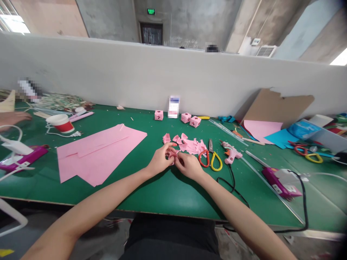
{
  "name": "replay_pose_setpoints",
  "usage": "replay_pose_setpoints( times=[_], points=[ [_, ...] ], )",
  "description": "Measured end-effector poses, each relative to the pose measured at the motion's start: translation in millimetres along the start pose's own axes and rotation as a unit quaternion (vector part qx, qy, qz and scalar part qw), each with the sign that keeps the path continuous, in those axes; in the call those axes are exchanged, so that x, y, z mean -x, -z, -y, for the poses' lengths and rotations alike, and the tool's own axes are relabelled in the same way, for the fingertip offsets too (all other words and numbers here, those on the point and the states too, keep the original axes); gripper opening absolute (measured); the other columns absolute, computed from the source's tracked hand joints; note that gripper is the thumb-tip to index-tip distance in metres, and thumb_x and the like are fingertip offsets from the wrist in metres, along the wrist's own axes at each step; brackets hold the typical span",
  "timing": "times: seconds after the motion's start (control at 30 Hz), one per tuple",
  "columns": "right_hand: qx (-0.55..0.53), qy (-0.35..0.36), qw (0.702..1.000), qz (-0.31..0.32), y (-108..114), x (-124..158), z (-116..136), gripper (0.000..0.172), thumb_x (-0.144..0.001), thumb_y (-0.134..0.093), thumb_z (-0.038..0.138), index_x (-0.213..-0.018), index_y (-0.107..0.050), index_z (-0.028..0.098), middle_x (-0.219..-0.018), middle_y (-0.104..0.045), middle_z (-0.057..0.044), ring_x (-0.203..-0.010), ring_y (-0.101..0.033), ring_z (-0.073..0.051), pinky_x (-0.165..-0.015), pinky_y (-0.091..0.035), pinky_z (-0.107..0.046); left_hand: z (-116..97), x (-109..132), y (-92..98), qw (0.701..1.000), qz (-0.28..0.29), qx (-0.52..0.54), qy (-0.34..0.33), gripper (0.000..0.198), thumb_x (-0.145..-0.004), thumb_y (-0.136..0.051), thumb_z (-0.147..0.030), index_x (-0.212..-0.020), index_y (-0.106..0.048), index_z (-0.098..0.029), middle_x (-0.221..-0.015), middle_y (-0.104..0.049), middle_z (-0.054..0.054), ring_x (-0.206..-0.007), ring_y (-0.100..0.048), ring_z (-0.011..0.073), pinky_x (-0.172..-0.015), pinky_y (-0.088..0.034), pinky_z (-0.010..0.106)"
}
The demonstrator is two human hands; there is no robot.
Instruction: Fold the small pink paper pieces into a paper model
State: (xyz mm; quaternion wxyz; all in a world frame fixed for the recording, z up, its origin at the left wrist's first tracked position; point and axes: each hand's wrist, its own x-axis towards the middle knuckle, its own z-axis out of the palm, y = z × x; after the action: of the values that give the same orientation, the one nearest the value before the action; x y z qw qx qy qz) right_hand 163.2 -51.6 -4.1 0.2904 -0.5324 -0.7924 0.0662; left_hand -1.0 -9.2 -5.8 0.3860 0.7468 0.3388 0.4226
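Note:
Between the fingertips of both hands is a small folded piece of pink paper [172, 154], partly hidden by the fingers. My left hand [159, 159] pinches it from the left. From the right, my right hand [189, 165] grips it with bent fingers. Just beyond the hands lie cut pink paper pieces [193, 146], some curled and some flat strips. Scissors [210, 155] with one red and one yellow handle rest to the right of my right hand. A pink glue gun [231, 153] lies farther right with its black cord trailing forward.
Large pink sheets [103, 151] cover the left. Pink paper cubes [158, 115] stand near the partition [121, 79]. Purple power strips [280, 182] sit at both sides. A red-and-white cup [60, 123] is at left, near another person's hand [13, 118]. Cardboard [271, 108] leans at right.

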Motion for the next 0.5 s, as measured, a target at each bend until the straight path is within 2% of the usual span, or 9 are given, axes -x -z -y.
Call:
replay_pose_setpoints(
  times=[0.17, 0.27, 0.3, 0.37, 0.43, 0.5],
  points=[
    [-0.052, -0.03, 0.998, 0.001, 3, -3, 2, 0.028, -0.093, -0.048, 0.028, -0.067, -0.051, 0.019, -0.057, -0.053, 0.001, -0.05, -0.044, -0.011, -0.051, -0.026, -0.025, 2, -1, 0.1, 1.0, -0.006, 0.011, 0.002, 0.043, -0.076, -0.059, -0.01, -0.118, -0.053, -0.017, -0.098, -0.068, 0.006, -0.089, -0.068, 0.0167, -0.085, -0.054, 0.032],
    [-0.174, -0.059, 0.983, -0.009, 24, -6, 13, 0.038, -0.093, -0.051, 0.04, -0.062, -0.051, 0.018, -0.052, -0.048, 0.002, -0.048, -0.041, -0.01, -0.049, -0.027, -0.024, 3, -2, -0.2, 0.999, -0.018, 0.027, 0.02, 0.039, -0.078, -0.06, -0.014, -0.116, -0.053, -0.016, -0.096, -0.068, 0.006, -0.088, -0.068, 0.017, -0.082, -0.055, 0.031],
    [-0.25, -0.063, 0.966, -0.008, 36, -4, 20, 0.039, -0.093, -0.05, 0.044, -0.064, -0.054, 0.018, -0.055, -0.05, 0.002, -0.05, -0.044, -0.01, -0.05, -0.03, -0.023, 3, -3, -0.3, 0.999, -0.023, 0.029, 0.027, 0.037, -0.078, -0.06, -0.015, -0.115, -0.054, -0.016, -0.093, -0.068, 0.005, -0.086, -0.068, 0.0169, -0.081, -0.055, 0.031],
    [-0.395, -0.026, 0.918, 0.031, 64, 3, 39, 0.04, -0.095, -0.048, 0.048, -0.075, -0.063, 0.016, -0.06, -0.056, 0.0, -0.053, -0.05, -0.011, -0.054, -0.038, -0.023, 4, -4, -0.2, 0.999, -0.026, 0.021, 0.027, 0.035, -0.078, -0.059, -0.013, -0.112, -0.056, -0.016, -0.089, -0.068, 0.004, -0.084, -0.068, 0.0163, -0.081, -0.054, 0.03],
    [-0.495, 0.039, 0.863, 0.093, 93, 17, 60, 0.046, -0.097, -0.041, 0.053, -0.093, -0.069, 0.017, -0.056, -0.056, 0.001, -0.048, -0.05, -0.011, -0.054, -0.041, -0.024, 4, -4, 0.2, 0.999, -0.037, 0.01, 0.02, 0.034, -0.077, -0.057, -0.011, -0.11, -0.057, -0.016, -0.09, -0.068, 0.003, -0.084, -0.068, 0.0158, -0.081, -0.054, 0.03],
    [-0.535, 0.081, 0.821, 0.184, 117, 37, 79, 0.058, -0.094, -0.037, 0.064, -0.108, -0.069, 0.018, -0.049, -0.054, 0.002, -0.044, -0.05, -0.011, -0.052, -0.041, -0.023, 3, -4, 0.8, 0.999, -0.041, 0.006, 0.017, 0.035, -0.076, -0.056, -0.01, -0.11, -0.057, -0.016, -0.093, -0.069, 0.004, -0.084, -0.068, 0.0156, -0.08, -0.054, 0.029]
  ],
)
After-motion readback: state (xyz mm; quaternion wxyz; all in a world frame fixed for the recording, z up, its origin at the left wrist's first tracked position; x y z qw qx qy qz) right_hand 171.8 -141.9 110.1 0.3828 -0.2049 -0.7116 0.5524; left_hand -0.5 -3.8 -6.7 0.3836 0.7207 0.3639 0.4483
